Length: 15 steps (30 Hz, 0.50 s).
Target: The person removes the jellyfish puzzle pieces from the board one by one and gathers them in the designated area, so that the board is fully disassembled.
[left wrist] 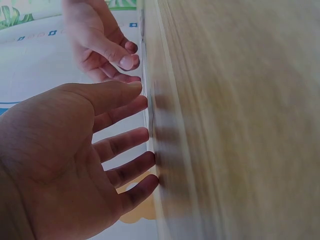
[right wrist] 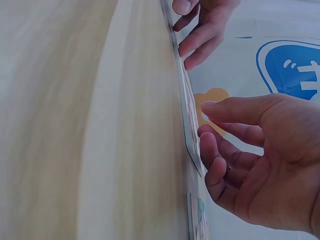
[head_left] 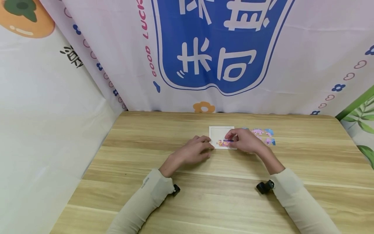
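- While the left hand (head_left: 194,152) rests with straight fingers (left wrist: 131,170) touching the left edge of the white puzzle tray (head_left: 221,132), the tray lies flat on the wooden tabletop (head_left: 204,195).
- The right hand (head_left: 244,140) has loosely curled fingers (right wrist: 212,150) on the tray's right side, over placed pieces (head_left: 224,142); whether they pinch one cannot be told.
- Loose puzzle pieces (head_left: 264,136) lie just right of the tray.

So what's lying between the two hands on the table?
Head view: the white puzzle tray, a few pieces along its near edge, lies between the left hand and right hand.
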Each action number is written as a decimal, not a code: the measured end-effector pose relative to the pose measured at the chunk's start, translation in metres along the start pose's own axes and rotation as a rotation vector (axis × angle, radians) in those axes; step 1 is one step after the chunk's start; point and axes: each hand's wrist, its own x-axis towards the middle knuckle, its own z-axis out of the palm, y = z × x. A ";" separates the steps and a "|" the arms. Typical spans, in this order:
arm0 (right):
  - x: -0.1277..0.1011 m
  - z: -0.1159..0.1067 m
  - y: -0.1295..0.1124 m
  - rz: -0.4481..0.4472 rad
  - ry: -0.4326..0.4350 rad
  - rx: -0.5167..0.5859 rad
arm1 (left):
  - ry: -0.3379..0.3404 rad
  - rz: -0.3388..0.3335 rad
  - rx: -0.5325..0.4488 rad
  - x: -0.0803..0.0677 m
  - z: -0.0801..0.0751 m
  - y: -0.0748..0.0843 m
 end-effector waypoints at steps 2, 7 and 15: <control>0.002 0.002 -0.001 -0.002 -0.007 -0.006 | 0.000 0.002 -0.001 0.000 0.001 0.000; 0.007 0.005 -0.004 0.000 -0.019 -0.012 | 0.003 0.010 -0.005 0.000 0.002 -0.001; 0.009 0.009 -0.006 0.002 -0.006 -0.011 | 0.004 0.009 -0.003 0.001 0.001 -0.002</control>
